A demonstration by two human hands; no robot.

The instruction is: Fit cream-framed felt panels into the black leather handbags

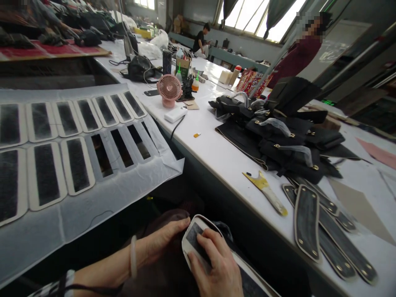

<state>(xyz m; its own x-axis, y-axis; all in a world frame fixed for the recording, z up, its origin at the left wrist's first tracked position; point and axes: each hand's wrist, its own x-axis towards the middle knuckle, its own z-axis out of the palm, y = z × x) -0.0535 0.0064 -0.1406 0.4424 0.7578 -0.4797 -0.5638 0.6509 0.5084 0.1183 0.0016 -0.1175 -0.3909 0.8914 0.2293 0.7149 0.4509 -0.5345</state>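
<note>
In my lap lies a long dark panel with a cream border and rounded corners [192,236]. My left hand [168,233] grips its upper left edge, thumb on the rim; the other fingers are hidden. My right hand [218,262] lies over the panel, fingers bent and pressed on its face, thumb at its near side. The panel's lower end runs out of view under my right hand. To the left, similar cream-bordered panels [77,165] lie in rows on a pale translucent sheet [130,187], which has several bare rectangular openings at its right end.
A white table [213,161] runs along my right. On it are a pink fan [169,88], a white box [175,114], a yellowed scraper-like tool [267,194], finished dark straps with studs [307,222] and a heap of black bags [287,128]. Other people are farther back.
</note>
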